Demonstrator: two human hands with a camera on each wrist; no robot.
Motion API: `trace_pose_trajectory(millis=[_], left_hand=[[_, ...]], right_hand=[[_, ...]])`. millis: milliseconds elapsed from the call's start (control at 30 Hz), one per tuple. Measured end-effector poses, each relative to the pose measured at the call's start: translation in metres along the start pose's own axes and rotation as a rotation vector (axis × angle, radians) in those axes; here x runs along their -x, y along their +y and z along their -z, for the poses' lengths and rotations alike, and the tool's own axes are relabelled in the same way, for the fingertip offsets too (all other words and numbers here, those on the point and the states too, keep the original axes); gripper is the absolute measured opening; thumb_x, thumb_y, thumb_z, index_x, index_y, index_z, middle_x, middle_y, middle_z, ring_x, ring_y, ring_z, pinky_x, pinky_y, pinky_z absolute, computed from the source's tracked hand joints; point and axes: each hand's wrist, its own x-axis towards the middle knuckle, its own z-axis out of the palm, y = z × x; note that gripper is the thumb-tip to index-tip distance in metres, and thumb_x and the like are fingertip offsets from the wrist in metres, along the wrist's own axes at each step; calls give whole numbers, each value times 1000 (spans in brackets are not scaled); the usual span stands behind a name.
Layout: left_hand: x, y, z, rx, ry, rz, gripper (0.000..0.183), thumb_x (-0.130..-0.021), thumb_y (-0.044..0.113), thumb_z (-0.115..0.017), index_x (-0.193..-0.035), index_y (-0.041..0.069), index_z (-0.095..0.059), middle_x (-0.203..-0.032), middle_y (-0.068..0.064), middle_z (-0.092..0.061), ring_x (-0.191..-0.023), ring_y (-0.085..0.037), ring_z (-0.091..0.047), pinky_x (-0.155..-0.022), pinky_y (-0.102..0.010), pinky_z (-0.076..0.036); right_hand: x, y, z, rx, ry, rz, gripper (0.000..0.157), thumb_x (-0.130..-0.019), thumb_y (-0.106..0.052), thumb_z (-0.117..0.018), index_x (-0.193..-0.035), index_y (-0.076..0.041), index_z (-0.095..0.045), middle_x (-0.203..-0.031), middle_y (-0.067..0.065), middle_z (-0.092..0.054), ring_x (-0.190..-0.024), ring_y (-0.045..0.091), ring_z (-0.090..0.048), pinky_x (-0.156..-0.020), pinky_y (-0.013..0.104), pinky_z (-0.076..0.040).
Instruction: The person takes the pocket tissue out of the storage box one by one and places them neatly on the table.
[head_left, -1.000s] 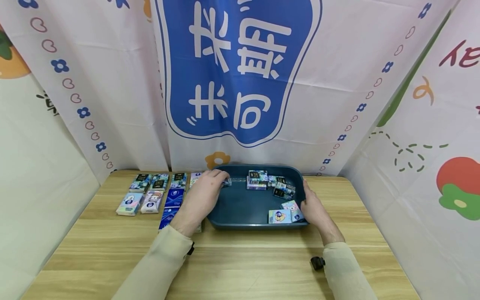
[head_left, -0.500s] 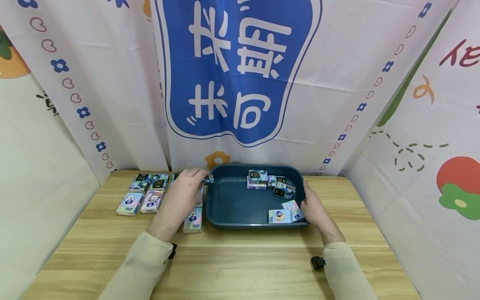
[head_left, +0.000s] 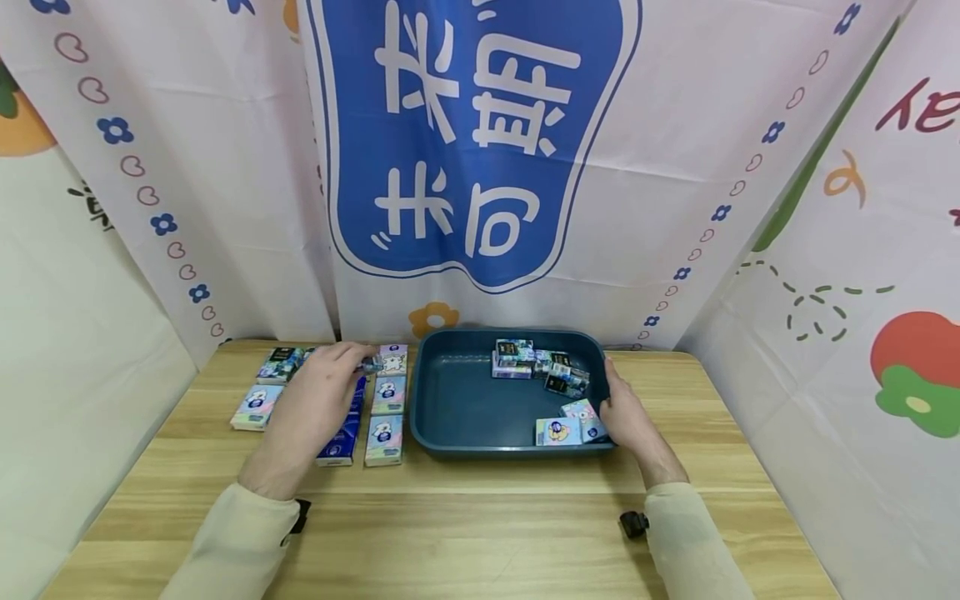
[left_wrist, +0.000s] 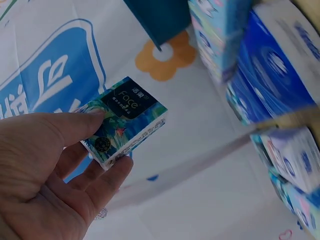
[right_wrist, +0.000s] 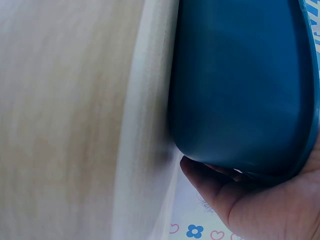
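Observation:
My left hand (head_left: 318, 392) pinches a small dark green-and-blue pocket tissue pack (left_wrist: 132, 115) printed "Face", thumb on top and fingers beneath. In the head view it hovers over the packs at the left, hiding some of them. My right hand (head_left: 628, 410) holds the right end of a dark teal tray (head_left: 472, 408); in the right wrist view the fingers (right_wrist: 210, 187) lie along the tray's outer end. Inside the tray, dark floral packs (head_left: 515, 351) sit at the back right, and pastel cartoon packs (head_left: 558, 432) lie at the front right.
Left of the tray, a column of pastel packs (head_left: 384, 437) stands beside blue packs (head_left: 337, 446). Farther left are a dark floral pack (head_left: 279, 365) and a light blue pack (head_left: 257, 406). A printed curtain (head_left: 637, 250) hangs right behind the wooden table (head_left: 480, 533).
My left hand has moved left with the tissue pack, from over the tray's left side to above the packs on the table. The right hand stays at the tray's end.

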Motion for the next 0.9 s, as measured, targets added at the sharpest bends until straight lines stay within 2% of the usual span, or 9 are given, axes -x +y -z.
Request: trace_pose_trajectory(millis=[133,267,467,633,733,900], left_hand=[[9,-11,7,-24,-6,19,33,-111,-6,-72,-143,-1,-75,-148,-26,-78,-140,-53,-72,-120,-70,-61],[16,-22,14,-44,11,4,34,-109,-7,-73,-142,-2,-75,-147,-29,-78,-136,-55,-73,-118,-71,-61],[27,-39,21,-71,-13,15,34,-108,-8,-72,-141,-3,-75,-146,-31,-76,-134,-58,-72,-115,-75,-62],[36,-50,23,-84,-5,-19,34,-103,-13,-75,-137,-6,-76,-138,-34,-79,-126,-59,-76,-108,-73,-65],[41,-55,21,-104,-28,-31,35,-101,-14,-77,-135,-7,-76,-133,-34,-80,-121,-58,-78,-104,-71,-67],[49,-62,17,-159,-112,-35,38,-96,-15,-81,-133,-7,-77,-124,-33,-82,-111,-54,-82,-98,-67,-71]], right_hand=[[0,0,-1,-5,4,2,83,-112,9,-38,-186,2,1,-193,36,-12,-179,59,-20,-147,72,-20],[0,1,-1,-9,7,4,83,-112,9,-37,-186,2,1,-193,36,-12,-179,58,-20,-147,72,-20],[0,1,-1,-11,2,0,84,-112,9,-37,-186,1,3,-193,37,-11,-179,58,-20,-147,71,-20],[0,1,-1,-11,8,7,84,-112,10,-38,-186,2,1,-194,36,-10,-180,58,-18,-148,71,-18],[0,0,0,-8,13,11,84,-112,10,-39,-186,3,-1,-193,36,-11,-180,58,-18,-148,71,-18],[2,0,-1,-16,15,11,85,-111,10,-40,-186,2,0,-192,37,-14,-179,59,-20,-148,71,-20]])
